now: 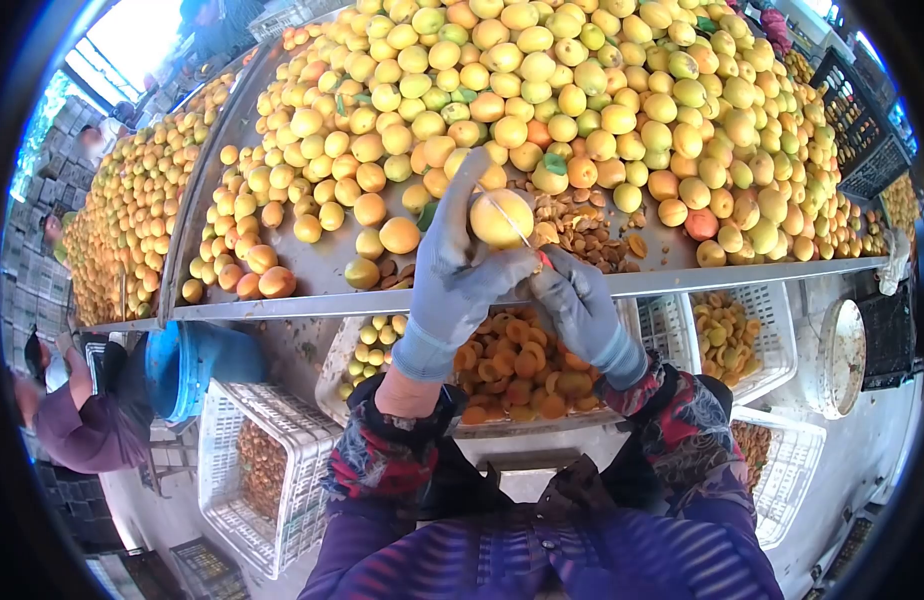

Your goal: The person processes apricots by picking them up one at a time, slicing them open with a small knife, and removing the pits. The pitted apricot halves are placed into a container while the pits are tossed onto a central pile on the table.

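My left hand (452, 285), in a grey glove, is closed around a yellow apricot (504, 222) just above the front edge of the sorting table (362, 303). One finger reaches up along the fruit's left side. My right hand (584, 312), gloved too, grips a small knife (522, 236) with a bit of red at its handle. The thin blade lies across the face of the apricot. Behind the fruit, a heap of brown apricot pits (587, 235) rests on the metal. Below my hands, a crate holds orange apricot halves (527, 375).
A big pile of whole apricots (542, 90) covers the table's back. White crates with pits (272, 470) and cut fruit (727, 335) stand below. A blue barrel (197, 365) is at left, a white bucket (840, 360) at right. Another person (97, 425) sits at far left.
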`<action>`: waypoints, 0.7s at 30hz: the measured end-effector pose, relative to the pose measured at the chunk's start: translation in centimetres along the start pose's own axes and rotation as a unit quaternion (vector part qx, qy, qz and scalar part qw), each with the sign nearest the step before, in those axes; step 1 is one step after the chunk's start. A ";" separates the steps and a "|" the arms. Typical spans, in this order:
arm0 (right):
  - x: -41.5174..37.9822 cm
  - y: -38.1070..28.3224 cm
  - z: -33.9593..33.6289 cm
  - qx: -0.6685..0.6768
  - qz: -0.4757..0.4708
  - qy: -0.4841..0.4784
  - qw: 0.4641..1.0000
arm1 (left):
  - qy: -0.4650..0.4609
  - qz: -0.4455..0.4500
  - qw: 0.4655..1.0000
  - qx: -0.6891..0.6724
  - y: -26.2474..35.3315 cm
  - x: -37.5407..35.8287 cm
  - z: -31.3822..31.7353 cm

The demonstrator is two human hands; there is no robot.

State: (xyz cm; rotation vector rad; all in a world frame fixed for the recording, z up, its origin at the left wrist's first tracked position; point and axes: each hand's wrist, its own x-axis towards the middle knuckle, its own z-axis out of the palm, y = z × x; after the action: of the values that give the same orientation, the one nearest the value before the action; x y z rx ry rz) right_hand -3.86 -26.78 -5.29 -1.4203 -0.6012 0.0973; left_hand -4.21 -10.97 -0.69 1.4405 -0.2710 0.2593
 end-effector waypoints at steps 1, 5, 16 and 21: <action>-0.1 -0.4 0.0 0.045 0.031 0.000 0.998 | -0.001 0.001 1.000 0.000 0.0 -0.1 0.4; 0.2 -0.6 -0.2 -0.023 0.012 0.007 1.000 | 0.002 -0.146 0.925 -0.352 -0.5 -0.6 0.5; -0.2 -0.3 -0.2 0.032 0.072 -0.002 0.997 | 0.044 0.000 0.997 -0.060 0.1 -0.1 0.7; -0.2 -0.5 -0.8 0.034 0.054 0.001 0.998 | 0.018 -0.127 0.948 -0.291 -0.2 -0.3 0.5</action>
State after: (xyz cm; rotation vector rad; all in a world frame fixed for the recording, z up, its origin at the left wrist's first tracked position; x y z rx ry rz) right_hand -3.81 -27.61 -4.94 -1.3853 -0.5156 0.2012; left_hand -4.46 -11.50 -0.94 0.8700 -0.1135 -0.0126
